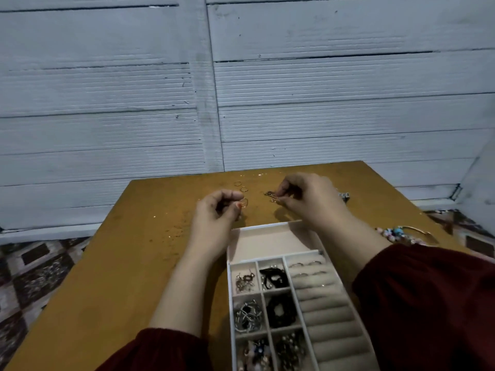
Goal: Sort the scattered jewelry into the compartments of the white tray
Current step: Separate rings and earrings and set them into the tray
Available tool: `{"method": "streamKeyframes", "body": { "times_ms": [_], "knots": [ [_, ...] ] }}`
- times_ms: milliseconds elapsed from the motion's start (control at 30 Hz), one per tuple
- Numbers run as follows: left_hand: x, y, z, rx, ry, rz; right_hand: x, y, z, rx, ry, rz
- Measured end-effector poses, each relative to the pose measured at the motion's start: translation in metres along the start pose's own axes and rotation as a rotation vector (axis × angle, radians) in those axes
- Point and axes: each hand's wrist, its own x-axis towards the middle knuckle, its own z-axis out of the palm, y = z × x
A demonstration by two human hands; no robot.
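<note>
Tray (261, 226) sits at 6 o'clock on table (128, 250), small compartments holding jewelry. Left hand (217, 212), at tray's 11 o'clock, pinches gold hoop (244, 202). Right hand (308, 199), at 12 o'clock, pinches small gold piece (272, 196). Two loose rings (237, 183) lie at hoop's 12 o'clock. Beads (396, 232) lie at 3 o'clock.

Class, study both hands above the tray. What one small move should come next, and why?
Probably the left hand should carry the gold hoop it pinches to the white tray and drop it in a compartment, perhaps the padded ring rolls where rings already sit. The right hand pinches another small piece, and two more hoops wait on the table.
</note>
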Motion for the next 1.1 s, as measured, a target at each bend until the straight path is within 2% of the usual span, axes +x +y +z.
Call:
{"method": "streamKeyframes", "body": {
  "times_ms": [200,367,533,633,767,900,1100],
  "knots": [
    [-0.059,0.028,0.006,0.037,-0.055,-0.017,-0.063,0.003,-0.02,0.377,0.156,0.125],
    [-0.103,0.052,0.018,0.087,-0.119,0.029,-0.119,0.013,-0.023,0.522,0.235,0.252],
    [-0.131,0.051,0.034,0.288,-0.152,0.133,-0.154,0.017,-0.02,0.634,0.258,0.259],
    [-0.143,0.049,0.042,0.416,-0.15,0.236,-0.164,0.015,-0.018,0.618,0.244,0.221],
    [-0.153,0.043,0.05,0.523,-0.072,0.316,-0.169,0.022,-0.017,0.384,0.226,0.175],
    [-0.161,0.039,0.052,0.542,0.022,0.347,-0.169,0.022,-0.021,0.269,0.205,0.121],
    [-0.16,0.033,0.051,0.526,0.066,0.334,-0.167,0.019,-0.023,0.215,0.166,0.107]
  ]
}}
